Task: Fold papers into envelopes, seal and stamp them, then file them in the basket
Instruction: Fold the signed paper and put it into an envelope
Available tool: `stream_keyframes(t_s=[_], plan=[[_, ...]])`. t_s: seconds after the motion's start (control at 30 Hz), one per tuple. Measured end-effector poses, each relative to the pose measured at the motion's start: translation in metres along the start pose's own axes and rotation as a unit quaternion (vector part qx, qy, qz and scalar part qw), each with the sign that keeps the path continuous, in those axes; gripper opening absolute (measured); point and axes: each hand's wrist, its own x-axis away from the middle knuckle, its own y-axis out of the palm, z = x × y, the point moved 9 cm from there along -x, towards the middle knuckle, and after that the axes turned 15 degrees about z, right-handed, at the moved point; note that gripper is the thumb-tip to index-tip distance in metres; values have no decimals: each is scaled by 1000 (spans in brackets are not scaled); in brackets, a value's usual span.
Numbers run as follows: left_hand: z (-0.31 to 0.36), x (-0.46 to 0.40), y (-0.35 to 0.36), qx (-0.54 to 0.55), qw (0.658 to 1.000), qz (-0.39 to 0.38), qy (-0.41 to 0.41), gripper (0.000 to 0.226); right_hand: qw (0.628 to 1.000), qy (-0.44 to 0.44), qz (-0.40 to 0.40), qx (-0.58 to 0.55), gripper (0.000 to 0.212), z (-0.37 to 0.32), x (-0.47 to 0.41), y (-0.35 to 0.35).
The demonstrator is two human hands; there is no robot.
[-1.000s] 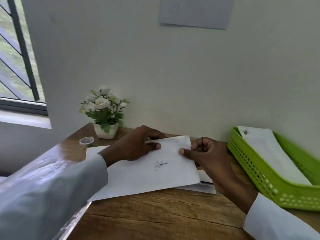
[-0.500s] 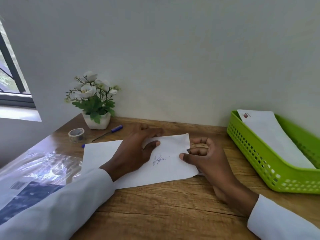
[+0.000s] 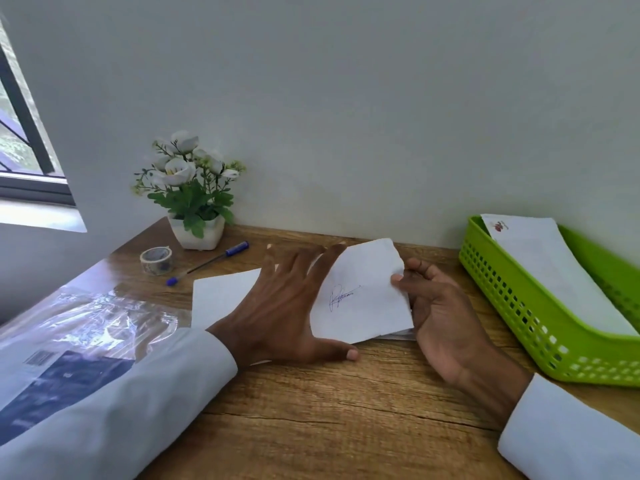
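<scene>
Two hands (image 3: 284, 306) (image 3: 440, 313) at paper's (image 3: 360, 292) edges

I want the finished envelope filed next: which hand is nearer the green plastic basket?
Right. The right hand pinches the signed paper just beside the green plastic basket; the left hand lies flat further away.

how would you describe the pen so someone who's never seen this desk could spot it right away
Start at the wooden desk and go to its far left corner, where a white pot of white flowers stands against the wall. The pen lies flat just in front of that pot, between it and the sheet of paper. It is thin and dark with a blue cap, unlike the round roll of tape beside it.
</scene>
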Motion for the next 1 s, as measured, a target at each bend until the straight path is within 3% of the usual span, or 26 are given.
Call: stream_keyframes(t_s=[0.13,0.4,0.57,0.87,1.0], plan=[[2,-1,-1,-17,1000,0,14,119,999,20,-20,-14,27,2,1,2],[12,1,1,-16,998,-2,54,110,976,92,-96,173,35,23,18,14],[15,1,-4,-31,998,3,60,119,984,110,-87,106,34,19,13,11],[12,-4,-22,-73,990,53,106,115,978,119,-172,7,37,-6,19,21],[17,-4,-22,-98,982,61,149,110,952,143,-269,-25,62,-8,34,31]])
